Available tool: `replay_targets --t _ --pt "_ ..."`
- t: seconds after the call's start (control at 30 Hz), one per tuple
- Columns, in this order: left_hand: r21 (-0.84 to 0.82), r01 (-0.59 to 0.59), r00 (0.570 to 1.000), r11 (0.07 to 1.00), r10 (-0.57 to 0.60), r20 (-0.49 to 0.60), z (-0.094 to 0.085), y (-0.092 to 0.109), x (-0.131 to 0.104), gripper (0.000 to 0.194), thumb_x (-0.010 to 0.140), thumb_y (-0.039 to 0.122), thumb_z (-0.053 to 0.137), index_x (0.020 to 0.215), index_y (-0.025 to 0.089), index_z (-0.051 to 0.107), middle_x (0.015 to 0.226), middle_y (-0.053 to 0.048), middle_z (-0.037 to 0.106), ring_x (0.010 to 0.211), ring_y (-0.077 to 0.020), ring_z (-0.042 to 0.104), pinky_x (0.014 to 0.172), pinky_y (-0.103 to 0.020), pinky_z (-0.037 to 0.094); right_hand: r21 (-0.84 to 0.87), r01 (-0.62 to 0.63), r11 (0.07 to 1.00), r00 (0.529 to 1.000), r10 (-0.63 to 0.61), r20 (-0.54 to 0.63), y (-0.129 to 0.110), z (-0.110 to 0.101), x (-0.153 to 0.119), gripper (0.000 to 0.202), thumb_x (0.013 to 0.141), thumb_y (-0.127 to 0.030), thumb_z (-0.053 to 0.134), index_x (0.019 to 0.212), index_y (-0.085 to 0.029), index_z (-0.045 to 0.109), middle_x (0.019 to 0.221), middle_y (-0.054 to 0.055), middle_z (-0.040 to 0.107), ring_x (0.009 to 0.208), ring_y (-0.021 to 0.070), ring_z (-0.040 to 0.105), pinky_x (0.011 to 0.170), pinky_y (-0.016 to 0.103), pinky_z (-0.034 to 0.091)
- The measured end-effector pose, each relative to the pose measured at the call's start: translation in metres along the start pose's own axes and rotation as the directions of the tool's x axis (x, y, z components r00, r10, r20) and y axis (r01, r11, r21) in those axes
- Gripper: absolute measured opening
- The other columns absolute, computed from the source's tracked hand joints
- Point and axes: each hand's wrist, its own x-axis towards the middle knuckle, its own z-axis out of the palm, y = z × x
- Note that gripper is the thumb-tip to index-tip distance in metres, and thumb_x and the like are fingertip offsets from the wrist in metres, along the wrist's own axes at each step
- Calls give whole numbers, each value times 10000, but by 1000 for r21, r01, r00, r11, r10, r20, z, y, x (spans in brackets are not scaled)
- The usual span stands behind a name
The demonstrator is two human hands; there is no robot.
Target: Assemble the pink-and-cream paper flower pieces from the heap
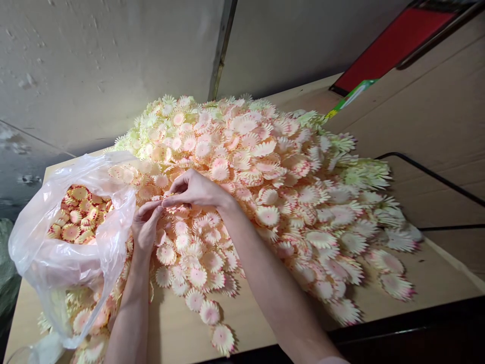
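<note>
My left hand (145, 225) and my right hand (197, 190) meet over the left part of a big heap of flower-shaped pieces (242, 146). Both have their fingers pinched together around a small petal piece (160, 197), mostly hidden by the fingertips. The heaped pieces are thin, round and fringed, pale pink to cream, some with red-tipped edges and some greenish. Left of my left hand stands an open clear plastic bag (113, 253). Inside it lie many smaller, curled yellow pieces (81, 212) with red edges.
The heap covers much of a light wooden table (250, 323) against a grey wall (113, 65). More pieces (87, 318) lie below the bag at the front left. At right are a cardboard sheet (428, 116), a black bent rod (435, 174) and a red panel (394, 45).
</note>
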Motion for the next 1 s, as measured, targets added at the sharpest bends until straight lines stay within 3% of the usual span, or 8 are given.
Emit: replay_targets --t 0.17,0.33,0.4,0.53,0.63,0.7,0.83,1.0 --pt "30 11 1000 999 -11 -7 3 4 0 373 665 512 842 733 178 688 718 8 652 666 -100 571 650 -214 487 67 10 998 999 -7 -52 0 0 1 477 616 -555 851 704 -104 724 605 21 627 519 84 499 467 227 372" --pt "53 11 995 999 -16 99 1 7 -2 367 755 534 770 737 190 643 739 -5 597 693 -119 529 656 -221 457 89 16 996 935 16 -354 4 -9 1 470 622 -571 844 665 -133 679 534 -31 544 449 62 435 418 221 290" --pt "37 9 993 999 -13 116 -1 7 -2 347 776 522 755 738 195 648 784 -23 612 772 -149 561 740 -252 480 96 -11 995 919 48 -390 5 -15 -2 445 651 -555 836 705 -141 679 515 -45 524 418 63 428 399 224 276" --pt "-21 10 993 1000 -8 118 -3 7 -2 317 820 495 717 744 190 675 865 -47 652 946 -198 607 928 -308 470 172 -41 984 973 79 -218 3 -20 -7 360 656 -382 861 868 -136 706 674 19 686 541 118 609 485 235 454" --pt "-35 1 997 999 1 73 -1 7 -2 270 838 463 708 809 196 682 907 -38 662 961 -177 612 944 -288 466 168 -3 986 994 21 -105 -1 -17 -7 300 637 -275 844 873 -128 730 828 57 746 708 135 676 648 261 540" --pt "-17 -24 998 1000 25 54 0 7 -2 240 818 432 742 847 203 676 905 -24 657 928 -153 613 913 -263 477 121 13 993 998 -5 -66 -3 -14 -6 264 632 -286 841 808 -119 736 801 51 740 697 125 658 652 257 530" --pt "-9 -48 998 999 48 34 3 7 -3 282 754 396 811 902 213 657 904 -10 660 880 -131 629 840 -242 502 -1 12 1000 1000 -12 -21 -4 -9 -5 281 641 -355 837 669 -107 706 622 14 661 558 100 569 505 223 418" --pt "-5 -22 999 1000 22 38 2 2 -2 354 709 397 845 975 213 702 974 -40 711 910 -145 668 839 -254 537 -62 21 998 999 -18 37 0 -3 -2 256 654 -334 814 697 -92 743 606 18 641 540 91 526 486 219 362"
